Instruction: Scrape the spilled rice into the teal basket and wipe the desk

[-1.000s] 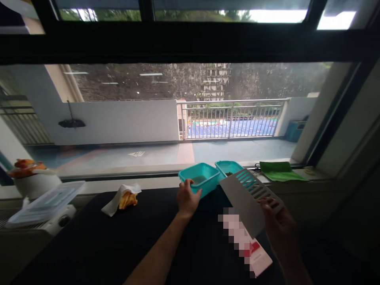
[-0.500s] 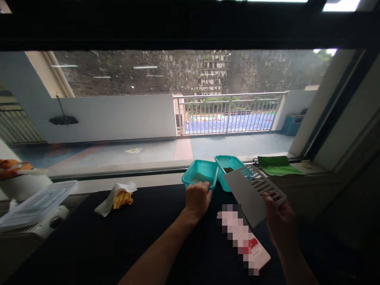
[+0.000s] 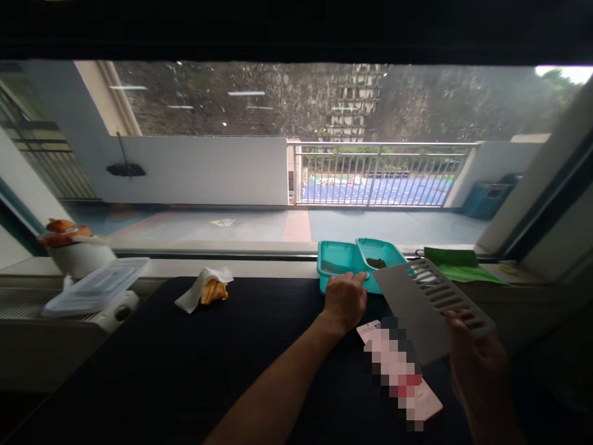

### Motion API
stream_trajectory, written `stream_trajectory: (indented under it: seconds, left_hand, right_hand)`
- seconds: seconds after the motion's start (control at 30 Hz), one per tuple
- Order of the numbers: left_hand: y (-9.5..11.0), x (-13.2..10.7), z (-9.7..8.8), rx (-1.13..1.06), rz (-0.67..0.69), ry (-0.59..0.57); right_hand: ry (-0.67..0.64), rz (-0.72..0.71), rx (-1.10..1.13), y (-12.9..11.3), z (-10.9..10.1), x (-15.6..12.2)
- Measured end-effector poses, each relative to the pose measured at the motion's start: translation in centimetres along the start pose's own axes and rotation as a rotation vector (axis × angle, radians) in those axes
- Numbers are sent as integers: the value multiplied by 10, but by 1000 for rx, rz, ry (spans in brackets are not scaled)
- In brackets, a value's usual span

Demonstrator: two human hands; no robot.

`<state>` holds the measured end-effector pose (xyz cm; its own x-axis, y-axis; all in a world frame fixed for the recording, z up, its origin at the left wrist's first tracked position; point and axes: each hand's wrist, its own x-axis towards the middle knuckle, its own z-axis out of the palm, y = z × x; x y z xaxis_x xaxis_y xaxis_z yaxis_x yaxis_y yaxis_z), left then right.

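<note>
The left hand [image 3: 345, 301] lies on the near rim of a teal box [image 3: 334, 264] at 12 o'clock on the desk [image 3: 185, 358]; whether its fingers grip it is unclear. The right hand [image 3: 477, 355] clamps a slotted panel [image 3: 417, 309] in its fingers at 1 o'clock, long axis pointing to 10 o'clock.

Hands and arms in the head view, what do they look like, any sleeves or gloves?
The left hand is ungloved, and its forearm shows no sleeve, watch or band to the frame edge. The right hand and wrist are ungloved too, but shadowed, so finer details are lost.
</note>
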<state>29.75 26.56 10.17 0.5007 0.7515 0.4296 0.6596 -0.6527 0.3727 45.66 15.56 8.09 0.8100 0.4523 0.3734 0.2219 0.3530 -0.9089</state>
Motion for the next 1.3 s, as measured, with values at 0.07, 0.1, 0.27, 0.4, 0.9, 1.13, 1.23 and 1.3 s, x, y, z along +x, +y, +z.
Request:
stream_trajectory:
  seconds: [0.07, 0.1, 0.27, 0.4, 0.9, 1.13, 1.23, 1.3]
  left_hand:
    - [-14, -32, -15, -50, -4, 81]
    - [-23, -53, -22, -67, -21, 124]
    - [-80, -164, -55, -78, -116, 293]
    - [-121, -230, -79, -14, -176, 375]
    - [-184, -325, -94, 157, -167, 413]
    - [-175, -320, -78, 40, -308, 572]
    - [-174, -322, -81, 11, -352, 593]
    - [-174, -323, -90, 10, -371, 597]
  right_hand:
    - [16, 64, -9, -9, 5, -13]
    - [7, 106, -34, -14, 10, -22]
    - [-368, 180, -94, -27, 71, -77]
    - [-685, 205, -178, -6, 161, -110]
    - [-892, 120, -917, 44, 286, -58]
    - [-1177, -398, -847, 8, 324, -124]
    - [-1298, -549, -727, -1, 353, -166]
    - [-1345, -598, -673, -3, 372, -188]
